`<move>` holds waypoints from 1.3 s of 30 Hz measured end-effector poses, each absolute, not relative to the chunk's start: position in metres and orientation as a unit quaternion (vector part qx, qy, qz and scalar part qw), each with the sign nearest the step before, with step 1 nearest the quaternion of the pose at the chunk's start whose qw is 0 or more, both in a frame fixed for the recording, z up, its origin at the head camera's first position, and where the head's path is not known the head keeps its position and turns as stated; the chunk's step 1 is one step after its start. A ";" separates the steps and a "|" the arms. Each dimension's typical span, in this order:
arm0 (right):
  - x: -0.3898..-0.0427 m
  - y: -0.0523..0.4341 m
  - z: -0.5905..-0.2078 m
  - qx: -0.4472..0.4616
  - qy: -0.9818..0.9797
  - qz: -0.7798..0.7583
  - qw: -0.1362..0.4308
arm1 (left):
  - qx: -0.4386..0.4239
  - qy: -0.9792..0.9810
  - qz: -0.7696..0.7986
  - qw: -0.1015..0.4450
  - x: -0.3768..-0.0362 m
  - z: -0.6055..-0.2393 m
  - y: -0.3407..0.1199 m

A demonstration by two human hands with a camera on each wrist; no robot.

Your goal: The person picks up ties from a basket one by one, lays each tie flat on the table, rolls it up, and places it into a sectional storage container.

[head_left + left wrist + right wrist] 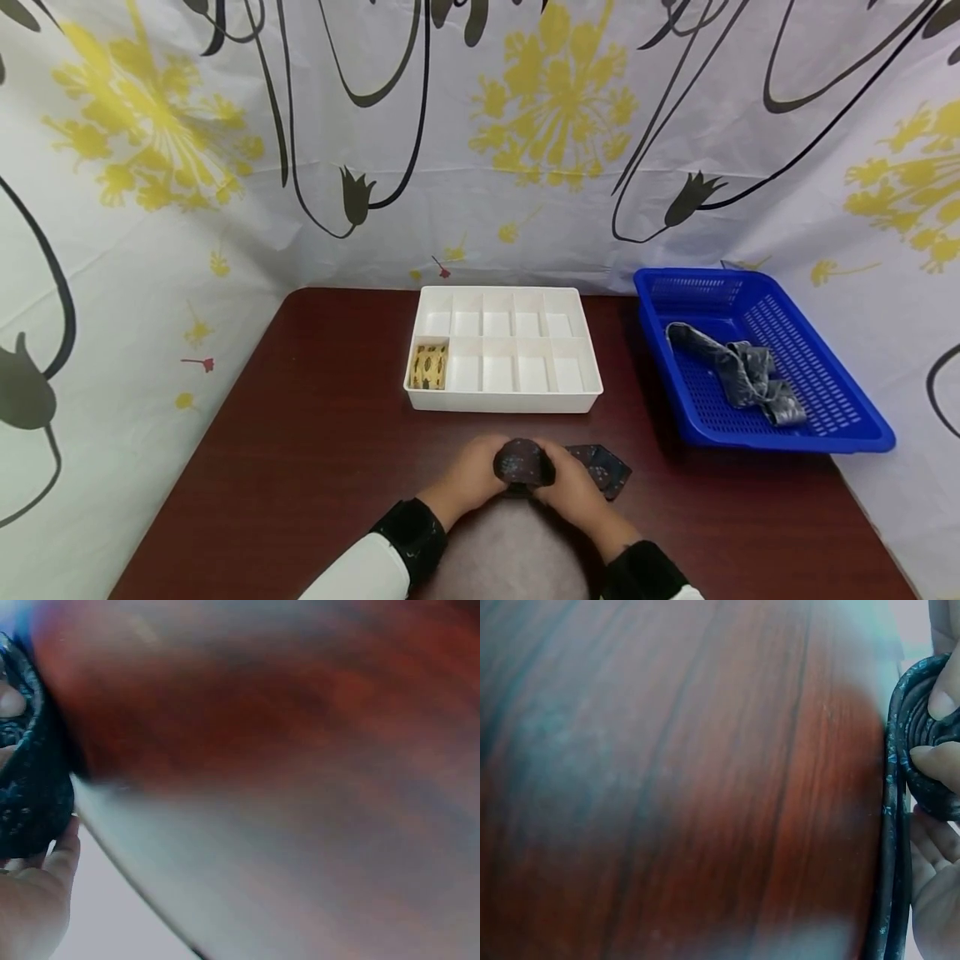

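Observation:
A dark, small-patterned necktie (524, 463) is partly wound into a roll just above the table, near the front. My left hand (474, 472) grips the roll from the left, and my right hand (572, 485) grips it from the right. The loose, pointed end (604, 472) of the necktie lies on the table past my right hand. In the right wrist view, the coiled layers of the necktie (922, 727) show, with thumbs pressed on the coil's side. The left wrist view catches the roll's outer face (37, 787) with fingers beneath it.
A white divided box (502, 401) stands behind the hands; its front-left compartment holds a yellow patterned roll (429, 367). To the right sits a blue perforated basket (825, 392) with a grey, shiny, loosely bundled strip of cloth (738, 372). A patterned curtain (465, 217) hangs behind the table.

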State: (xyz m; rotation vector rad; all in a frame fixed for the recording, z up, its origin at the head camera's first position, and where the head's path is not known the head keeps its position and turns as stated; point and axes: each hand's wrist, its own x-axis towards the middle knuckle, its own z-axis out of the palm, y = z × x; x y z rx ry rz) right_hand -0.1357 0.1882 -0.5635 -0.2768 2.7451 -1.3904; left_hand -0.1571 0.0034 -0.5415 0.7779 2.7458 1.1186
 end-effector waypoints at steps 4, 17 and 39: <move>-0.135 0.190 -0.563 -0.095 0.892 -0.442 0.021 | 0.278 0.920 0.276 0.010 -0.157 -0.534 0.012; -0.135 0.193 -0.559 -0.099 0.907 -0.409 0.012 | 0.219 0.970 0.101 0.025 -0.146 -0.510 0.038; -0.132 0.197 -0.565 -0.058 0.864 -0.497 0.060 | 0.224 0.856 0.461 0.068 -0.153 -0.554 0.014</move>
